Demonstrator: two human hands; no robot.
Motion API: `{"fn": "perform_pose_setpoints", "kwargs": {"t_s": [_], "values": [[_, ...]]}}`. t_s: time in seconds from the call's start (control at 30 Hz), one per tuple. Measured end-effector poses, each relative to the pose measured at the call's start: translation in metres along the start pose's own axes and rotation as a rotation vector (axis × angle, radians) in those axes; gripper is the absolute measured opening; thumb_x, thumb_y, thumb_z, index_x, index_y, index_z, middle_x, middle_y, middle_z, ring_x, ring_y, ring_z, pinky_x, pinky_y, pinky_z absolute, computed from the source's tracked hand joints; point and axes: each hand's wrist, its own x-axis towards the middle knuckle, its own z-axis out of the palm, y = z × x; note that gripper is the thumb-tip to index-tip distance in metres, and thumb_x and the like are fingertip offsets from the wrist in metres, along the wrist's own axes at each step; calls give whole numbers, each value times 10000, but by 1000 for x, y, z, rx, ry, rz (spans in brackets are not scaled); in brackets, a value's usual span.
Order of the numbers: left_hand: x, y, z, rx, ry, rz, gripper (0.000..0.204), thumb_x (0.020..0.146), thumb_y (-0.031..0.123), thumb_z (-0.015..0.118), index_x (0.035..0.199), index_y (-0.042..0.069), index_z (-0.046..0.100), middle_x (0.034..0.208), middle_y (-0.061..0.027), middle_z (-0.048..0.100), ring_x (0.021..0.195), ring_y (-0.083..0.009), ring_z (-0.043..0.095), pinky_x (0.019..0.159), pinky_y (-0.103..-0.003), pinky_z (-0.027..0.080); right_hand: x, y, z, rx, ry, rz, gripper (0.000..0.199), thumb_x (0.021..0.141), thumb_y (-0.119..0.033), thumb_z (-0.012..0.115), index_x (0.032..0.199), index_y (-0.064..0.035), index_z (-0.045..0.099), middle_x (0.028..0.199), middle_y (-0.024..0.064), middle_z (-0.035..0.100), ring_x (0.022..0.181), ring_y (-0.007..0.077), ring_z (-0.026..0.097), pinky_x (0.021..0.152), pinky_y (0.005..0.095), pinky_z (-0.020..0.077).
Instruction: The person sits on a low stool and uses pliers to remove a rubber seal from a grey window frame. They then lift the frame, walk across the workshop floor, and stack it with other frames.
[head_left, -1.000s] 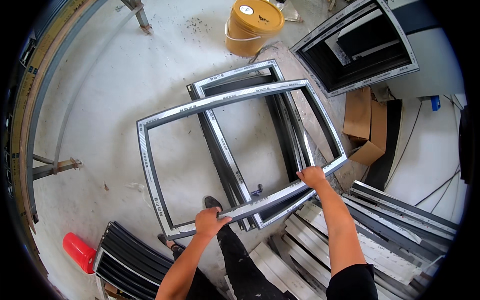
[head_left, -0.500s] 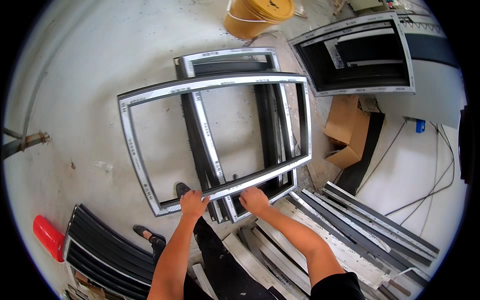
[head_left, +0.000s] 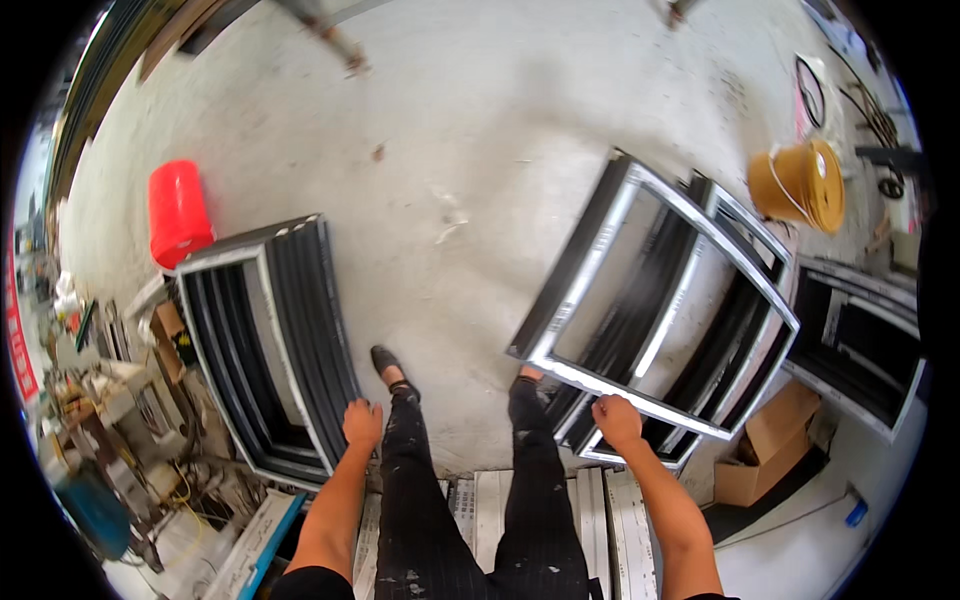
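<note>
A rectangular window frame (head_left: 690, 408), dark with silvery film along its edges, lies tilted across a stack of similar frames (head_left: 671, 320) on my right. My right hand (head_left: 618, 421) is closed on its near rail. My left hand (head_left: 362, 423) is away from that frame, its fingers loosely parted and holding nothing. It hovers beside the near right corner of another stack of dark frames (head_left: 313, 330) at the left; whether it touches that stack I cannot tell.
Behind the left stack stands a red container (head_left: 179, 212). A yellow bucket (head_left: 797, 185), a cardboard box (head_left: 768, 447) and more frames (head_left: 860, 340) are at the right. Pale profiles (head_left: 490, 510) lie by my legs. Cluttered tools and a teal machine (head_left: 92, 515) fill the lower left.
My left hand has let go of the top window frame and moved left to the other stack. My right hand keeps its hold. The view has swung left, and the held frame is now turned.
</note>
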Motion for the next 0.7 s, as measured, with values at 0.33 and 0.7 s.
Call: {"fn": "perform_pose_setpoints", "kwargs": {"t_s": [0.33,0.7], "values": [[-125,-230,104,-520,-168,-467,338,824,312,601,889,-15,658,897,-219,668,895,-396,627,805,-478,489,86,-375,131,-407,-155,-612,172,791,-191,560,789,-59,670,820,155,646,834,350,635,694,472,515],[-127,-314,132,-876,-19,-739,270,843,211,598,950,-37,616,897,-201,650,915,-365,613,832,-436,479,117,-676,331,-922,118,-1435,338,799,-353,609,1004,-97,688,1010,60,636,1123,230,523,972,419,352]]}}
